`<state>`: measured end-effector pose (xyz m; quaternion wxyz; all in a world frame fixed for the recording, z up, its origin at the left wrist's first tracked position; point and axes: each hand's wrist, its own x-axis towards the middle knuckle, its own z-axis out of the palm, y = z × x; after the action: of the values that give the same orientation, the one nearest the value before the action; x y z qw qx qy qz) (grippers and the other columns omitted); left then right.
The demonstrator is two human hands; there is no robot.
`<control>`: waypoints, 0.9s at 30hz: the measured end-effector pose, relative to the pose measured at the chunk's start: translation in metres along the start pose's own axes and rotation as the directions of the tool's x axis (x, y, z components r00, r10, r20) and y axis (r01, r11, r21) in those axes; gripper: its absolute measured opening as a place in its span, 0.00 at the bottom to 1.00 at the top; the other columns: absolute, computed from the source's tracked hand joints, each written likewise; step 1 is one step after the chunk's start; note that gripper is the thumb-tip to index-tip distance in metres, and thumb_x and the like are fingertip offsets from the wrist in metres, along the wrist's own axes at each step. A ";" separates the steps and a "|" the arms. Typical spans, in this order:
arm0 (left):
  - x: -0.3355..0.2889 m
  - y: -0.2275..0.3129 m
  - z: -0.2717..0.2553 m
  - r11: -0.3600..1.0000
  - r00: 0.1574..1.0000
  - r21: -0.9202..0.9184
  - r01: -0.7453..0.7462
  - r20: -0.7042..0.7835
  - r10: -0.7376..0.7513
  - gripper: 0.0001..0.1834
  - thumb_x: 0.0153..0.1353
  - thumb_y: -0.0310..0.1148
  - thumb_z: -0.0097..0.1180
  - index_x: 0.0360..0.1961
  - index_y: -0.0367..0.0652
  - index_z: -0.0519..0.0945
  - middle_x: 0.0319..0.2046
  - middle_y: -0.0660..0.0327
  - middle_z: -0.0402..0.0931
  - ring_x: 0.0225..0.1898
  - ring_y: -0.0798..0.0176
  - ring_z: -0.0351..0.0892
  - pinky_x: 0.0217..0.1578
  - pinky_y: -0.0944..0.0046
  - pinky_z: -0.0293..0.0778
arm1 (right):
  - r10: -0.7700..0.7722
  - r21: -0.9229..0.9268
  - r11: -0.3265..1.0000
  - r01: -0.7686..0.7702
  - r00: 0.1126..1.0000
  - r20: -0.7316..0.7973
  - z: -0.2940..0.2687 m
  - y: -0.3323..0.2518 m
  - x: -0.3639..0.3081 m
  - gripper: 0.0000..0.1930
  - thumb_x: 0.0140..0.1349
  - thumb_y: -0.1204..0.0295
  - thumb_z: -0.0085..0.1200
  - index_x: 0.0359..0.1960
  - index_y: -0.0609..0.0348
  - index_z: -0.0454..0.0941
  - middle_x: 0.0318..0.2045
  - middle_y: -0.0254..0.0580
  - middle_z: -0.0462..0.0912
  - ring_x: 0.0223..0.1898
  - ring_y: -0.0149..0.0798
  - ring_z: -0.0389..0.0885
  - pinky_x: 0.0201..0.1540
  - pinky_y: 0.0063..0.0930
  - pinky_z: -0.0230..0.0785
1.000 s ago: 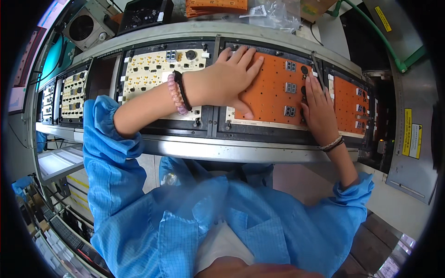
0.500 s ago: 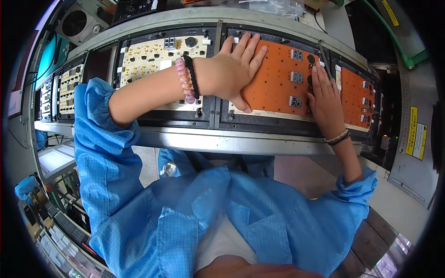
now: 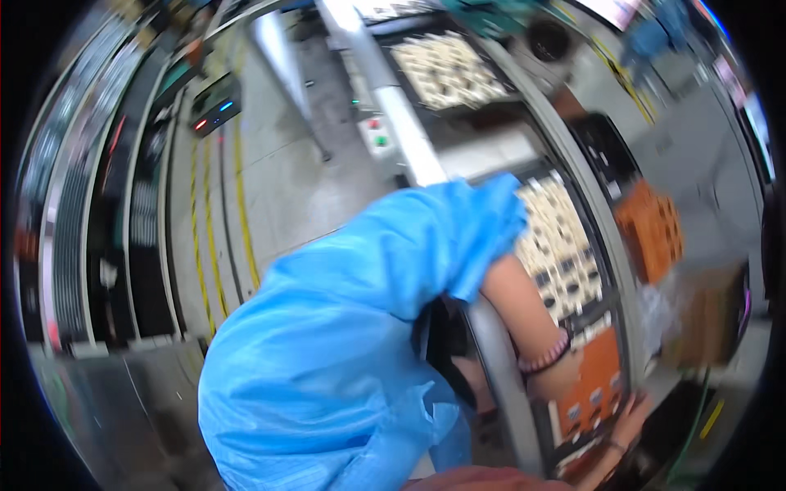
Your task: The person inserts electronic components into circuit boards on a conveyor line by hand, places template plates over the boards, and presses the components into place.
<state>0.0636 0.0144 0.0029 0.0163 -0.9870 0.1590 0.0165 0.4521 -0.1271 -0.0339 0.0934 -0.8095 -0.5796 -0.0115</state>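
Observation:
The orange board [image 3: 604, 364], carrying several small digit displays, sits in a black frame at the lower right. My left hand [image 3: 558, 380] is against its left part, below a pink coiled band; its fingers are smeared by motion, so their pose is unclear. Beyond the board's right edge, my right hand [image 3: 629, 419] rests at the frame, blurred, with fingers that look stretched out. I see nothing held in it. A cream board [image 3: 557, 237] with many dark parts lies in the line above, beside my left forearm.
A metal rail [image 3: 508, 393] runs along my side of the line. Another cream board [image 3: 450, 69] sits farther up it. Orange pieces [image 3: 651, 229] and a cardboard box [image 3: 706, 315] stand beyond the far rail. Racks [image 3: 123, 188] line the left, past a yellow-striped floor.
My view has swung far left and tilted, bringing in the floor and racks. The orange board and both hands now appear at the lower right. My hands stay near that board.

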 end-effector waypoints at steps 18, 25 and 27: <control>-0.032 -0.014 0.022 0.997 0.781 0.071 0.028 -0.624 0.023 0.15 0.68 0.42 0.52 0.44 0.41 0.79 0.37 0.60 0.80 0.38 0.56 0.81 0.36 0.51 0.73 | -0.598 -0.137 0.773 0.619 0.784 0.169 -0.051 -0.230 -0.018 0.08 0.65 0.69 0.54 0.31 0.60 0.73 0.25 0.57 0.78 0.30 0.56 0.78 0.34 0.50 0.70; -0.174 -0.028 0.003 0.905 0.692 -0.359 -0.229 -0.714 -0.108 0.17 0.70 0.43 0.52 0.47 0.40 0.78 0.40 0.53 0.80 0.39 0.52 0.82 0.39 0.55 0.75 | -0.572 -0.133 0.803 0.580 0.814 0.099 -0.061 -0.264 0.027 0.14 0.74 0.67 0.49 0.31 0.62 0.73 0.26 0.55 0.75 0.28 0.57 0.74 0.31 0.44 0.69; -0.240 -0.023 0.005 0.780 0.590 -0.594 -0.197 -0.707 -0.390 0.16 0.69 0.41 0.54 0.50 0.41 0.79 0.39 0.54 0.82 0.40 0.52 0.83 0.40 0.53 0.76 | -0.578 -0.041 0.807 0.590 0.801 0.158 -0.060 -0.289 0.051 0.13 0.75 0.66 0.48 0.35 0.62 0.75 0.28 0.56 0.77 0.30 0.59 0.74 0.35 0.45 0.70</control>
<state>-0.1573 0.1116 0.0075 -0.3794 -0.8408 0.0765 -0.3784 0.2022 0.0003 0.0712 0.0093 -0.5938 -0.8045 -0.0092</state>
